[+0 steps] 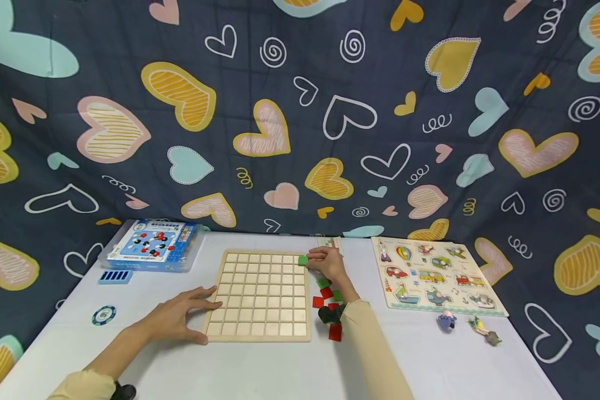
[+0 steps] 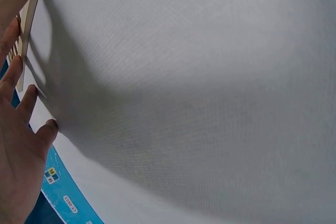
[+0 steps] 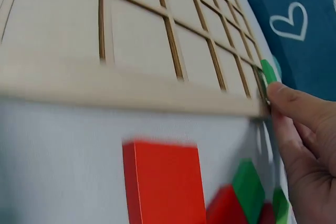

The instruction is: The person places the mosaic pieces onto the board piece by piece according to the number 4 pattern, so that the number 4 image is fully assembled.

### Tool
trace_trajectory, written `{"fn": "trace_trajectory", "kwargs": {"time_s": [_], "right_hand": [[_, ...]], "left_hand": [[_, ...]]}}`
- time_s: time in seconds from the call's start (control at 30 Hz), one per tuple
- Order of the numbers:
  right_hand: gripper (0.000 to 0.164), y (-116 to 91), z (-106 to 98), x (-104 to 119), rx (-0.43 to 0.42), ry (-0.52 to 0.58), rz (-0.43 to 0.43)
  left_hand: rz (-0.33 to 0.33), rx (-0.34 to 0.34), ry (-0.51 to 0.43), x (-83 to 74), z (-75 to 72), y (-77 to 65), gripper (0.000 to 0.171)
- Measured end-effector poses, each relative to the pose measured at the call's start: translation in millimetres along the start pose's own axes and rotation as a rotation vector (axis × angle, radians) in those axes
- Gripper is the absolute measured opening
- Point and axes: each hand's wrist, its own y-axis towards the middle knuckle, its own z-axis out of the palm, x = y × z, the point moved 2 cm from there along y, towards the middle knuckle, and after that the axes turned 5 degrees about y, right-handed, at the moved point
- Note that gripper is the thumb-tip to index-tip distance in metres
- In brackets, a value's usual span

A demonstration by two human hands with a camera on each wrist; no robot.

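We're pinching green tile [image 1: 303,260] at tips of right hand [image 1: 328,264], at far-right corner of grid board [image 1: 258,338], spread left hand [image 1: 180,316] touching its left edge.

I lose part of the green tile [image 1: 302,260] at the far right corner of the wooden grid board [image 1: 261,315] behind the right grip [image 1: 328,264], so I can't tell whether its lower edge touches the cell. Right of the board, the black wrist camera [image 1: 329,315] and sleeve [image 1: 372,350] cover some loose tiles [image 1: 318,301]; I can't count them. Beyond the board's far right corner, that grip hides part of a card [image 1: 336,243]. In my right wrist view the board runs out of frame, as does a red tile [image 3: 168,182] beside it, its top edge blurred. My left wrist view crops the left grip [image 1: 178,315]. Left of the board, the chip's [image 1: 104,315] print is too small to read.
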Motion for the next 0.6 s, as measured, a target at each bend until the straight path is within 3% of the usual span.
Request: {"fn": "trace_trajectory", "kwargs": {"time_s": [0.27,0.6], "right_hand": [[0.034,6,31,13,0.058,0.026,-0.071],[0.034,13,52,15,0.073,-0.002,-0.076]], "left_hand": [[0.011,-0.020,-0.003,-0.4,0.1,-1.4,0.075],[0.014,-0.020,-0.009,-0.1,-1.5,-3.1,0.075]]}}
